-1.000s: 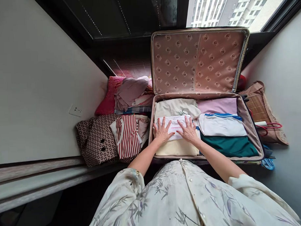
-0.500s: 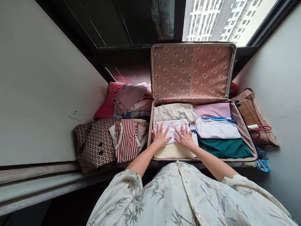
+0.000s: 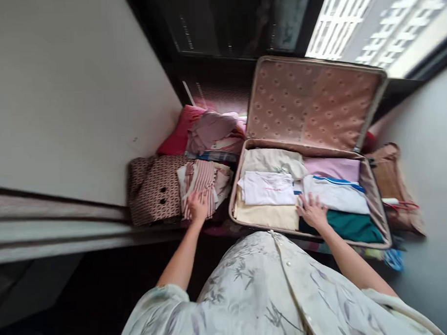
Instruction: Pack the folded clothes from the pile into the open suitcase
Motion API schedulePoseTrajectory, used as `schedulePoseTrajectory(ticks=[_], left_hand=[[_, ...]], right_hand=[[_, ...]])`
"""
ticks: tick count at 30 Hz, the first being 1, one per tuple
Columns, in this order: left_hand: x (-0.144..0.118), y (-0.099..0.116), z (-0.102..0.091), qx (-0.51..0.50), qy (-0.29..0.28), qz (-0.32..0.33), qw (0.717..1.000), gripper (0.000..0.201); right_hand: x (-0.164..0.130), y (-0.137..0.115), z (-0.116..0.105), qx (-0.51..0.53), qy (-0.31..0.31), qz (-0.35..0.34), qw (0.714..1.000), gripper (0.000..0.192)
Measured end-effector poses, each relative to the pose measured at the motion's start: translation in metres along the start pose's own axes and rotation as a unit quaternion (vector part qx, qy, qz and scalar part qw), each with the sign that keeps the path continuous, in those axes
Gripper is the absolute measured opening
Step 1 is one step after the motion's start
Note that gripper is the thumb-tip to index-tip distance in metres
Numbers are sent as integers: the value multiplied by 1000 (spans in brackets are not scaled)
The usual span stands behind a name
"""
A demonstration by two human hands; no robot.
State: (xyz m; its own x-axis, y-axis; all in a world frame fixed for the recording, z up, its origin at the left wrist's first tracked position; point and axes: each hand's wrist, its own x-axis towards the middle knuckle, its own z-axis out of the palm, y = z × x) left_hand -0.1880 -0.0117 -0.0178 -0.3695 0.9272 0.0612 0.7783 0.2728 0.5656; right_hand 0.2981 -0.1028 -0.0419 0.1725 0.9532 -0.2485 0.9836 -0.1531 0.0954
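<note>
My left hand (image 3: 197, 206) rests on the folded red-and-white striped shirt (image 3: 202, 174) outside the suitcase, fingers stretched over its near part and somewhat blurred. My right hand (image 3: 313, 211) is spread inside the suitcase (image 3: 239, 189). Its fingertips reach the folded white garment with blue trim (image 3: 340, 196), and the dark green garment (image 3: 352, 226) lies beside it. A folded white T-shirt with red print (image 3: 266, 188) lies flat on a pale yellow garment (image 3: 265, 216) in the left half. Behind them are a light grey garment (image 3: 270, 159) and a lilac one (image 3: 333, 168).
The suitcase lid (image 3: 312, 103) stands open against the window. On the left, a brown patterned bag or cloth (image 3: 151, 189) lies beside the striped shirt, with a pink cushion (image 3: 180, 130) and piled clothes (image 3: 211, 131) behind. A brown bag (image 3: 394, 186) stands at the right wall.
Both hands have left the white T-shirt. My left hand has moved left onto the striped shirt; my right hand has shifted right towards the blue-trimmed garment. The view has turned left.
</note>
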Motion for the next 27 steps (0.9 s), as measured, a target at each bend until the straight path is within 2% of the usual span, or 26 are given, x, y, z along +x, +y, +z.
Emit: schedulePoseTrajectory(ticks=[4, 8, 10, 15, 20, 22, 25, 27], left_hand=[[15, -54, 8, 29, 10, -46, 998, 33], [14, -80, 7, 49, -29, -94, 994, 43], [14, -82, 6, 50, -53, -113, 991, 47], [25, -80, 10, 57, -40, -107, 992, 55], [36, -71, 11, 57, -22, -119, 991, 75], [35, -63, 8, 53, -46, -126, 990, 70], [34, -53, 6, 46, -95, -135, 985, 46], [36, -53, 8, 47, -76, -140, 986, 37]], right_hand=[[-9, -34, -4, 12, -1, -23, 1000, 60], [-19, -40, 4, 65, -1, -5, 998, 58], [-21, -38, 6, 91, 7, -1, 996, 56], [-21, -36, -2, 111, 26, -5, 993, 47], [-21, -32, -10, 95, 123, 69, 985, 56], [-23, -26, -6, 100, 109, 88, 985, 58], [-23, -16, 8, 101, 88, 80, 988, 59], [-19, -11, 19, 95, 94, 82, 988, 60]])
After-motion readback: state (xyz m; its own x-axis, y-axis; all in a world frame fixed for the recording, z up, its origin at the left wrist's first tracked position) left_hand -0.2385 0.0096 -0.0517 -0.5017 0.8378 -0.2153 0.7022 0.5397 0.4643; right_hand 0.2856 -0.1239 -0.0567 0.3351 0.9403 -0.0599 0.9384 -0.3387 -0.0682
